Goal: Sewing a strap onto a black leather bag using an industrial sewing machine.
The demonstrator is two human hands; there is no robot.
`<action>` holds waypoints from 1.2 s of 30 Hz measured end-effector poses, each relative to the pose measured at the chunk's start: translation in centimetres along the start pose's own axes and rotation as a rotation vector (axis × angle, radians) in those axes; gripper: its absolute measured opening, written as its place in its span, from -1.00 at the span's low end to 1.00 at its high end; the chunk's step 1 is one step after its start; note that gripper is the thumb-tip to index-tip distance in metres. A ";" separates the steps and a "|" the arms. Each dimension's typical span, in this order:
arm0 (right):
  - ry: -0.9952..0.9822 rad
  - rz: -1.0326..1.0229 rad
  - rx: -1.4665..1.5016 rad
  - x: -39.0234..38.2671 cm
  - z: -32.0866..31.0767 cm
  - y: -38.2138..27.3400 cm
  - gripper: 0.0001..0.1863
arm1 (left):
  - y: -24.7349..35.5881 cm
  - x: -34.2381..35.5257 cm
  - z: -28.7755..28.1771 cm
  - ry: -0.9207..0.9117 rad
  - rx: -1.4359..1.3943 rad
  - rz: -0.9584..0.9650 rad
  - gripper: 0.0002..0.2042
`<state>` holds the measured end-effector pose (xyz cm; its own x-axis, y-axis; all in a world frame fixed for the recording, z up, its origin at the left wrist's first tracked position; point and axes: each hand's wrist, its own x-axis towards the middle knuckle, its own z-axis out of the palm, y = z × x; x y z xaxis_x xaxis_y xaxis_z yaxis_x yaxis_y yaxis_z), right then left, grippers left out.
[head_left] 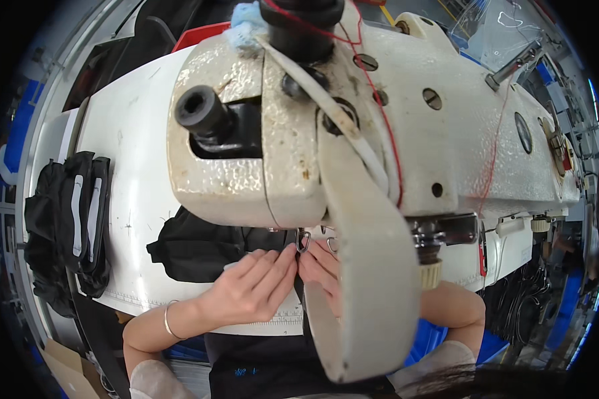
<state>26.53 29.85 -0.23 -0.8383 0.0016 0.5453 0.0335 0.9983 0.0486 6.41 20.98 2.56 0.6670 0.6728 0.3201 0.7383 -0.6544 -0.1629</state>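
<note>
Under the sewing machine's head (233, 183), my two hands meet at a narrow black strap (305, 312) that runs down toward my lap. My left hand (256, 284) is closed, its fingertips pressed together on the strap's left side. From the right, my right hand (319, 269) pinches at the same spot, partly hidden behind the machine's pale curved guard (373, 266). A small metal loop (303, 241) shows right at the fingertips. Black fabric (196, 247) lies bunched to the left, beyond my left hand. The needle area is mostly hidden by the machine.
A stack of black fabric pieces with white strips (70, 223) lies at the table's left. The white tabletop (136, 186) has a ruler scale (273, 320) along its near edge. Red thread (389, 139) hangs over the machine. A cardboard box (73, 369) stands at lower left.
</note>
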 end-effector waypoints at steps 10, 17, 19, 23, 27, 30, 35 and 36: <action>0.046 -0.004 -0.026 -1.2 1.6 -1.2 -0.67 | 0.8 -1.1 2.3 -0.035 0.061 0.095 -0.72; 0.034 0.031 0.066 -2.0 2.4 -2.0 -0.69 | 1.3 -1.0 2.4 0.083 -0.160 -0.110 -0.69; 0.008 0.013 0.058 -1.2 1.7 -1.4 -0.69 | 1.2 -0.9 2.5 0.099 -0.177 -0.116 -0.68; -0.024 -0.081 0.013 0.1 -0.3 0.0 -0.72 | 0.8 -0.1 1.6 0.091 -0.178 -0.123 -0.68; 0.009 -0.130 -0.054 -0.4 0.9 -0.1 -0.74 | 0.4 -0.3 2.1 0.135 -0.251 -0.136 -0.68; -0.137 -0.092 -0.111 -0.5 0.8 0.0 -0.73 | -0.7 -0.3 2.7 0.105 -0.350 -0.174 -0.68; -0.111 0.035 -0.089 -0.2 1.7 1.7 -0.68 | -3.0 0.1 3.9 0.127 -0.461 -0.267 -0.60; -0.128 0.147 0.072 -0.5 2.3 1.6 -0.67 | -3.3 0.2 3.7 0.076 -0.495 -0.325 -0.57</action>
<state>25.74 31.61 -2.31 -0.8895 0.1506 0.4313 0.1257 0.9883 -0.0859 4.47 24.52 -0.33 0.3920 0.8510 0.3495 0.7572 -0.5142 0.4028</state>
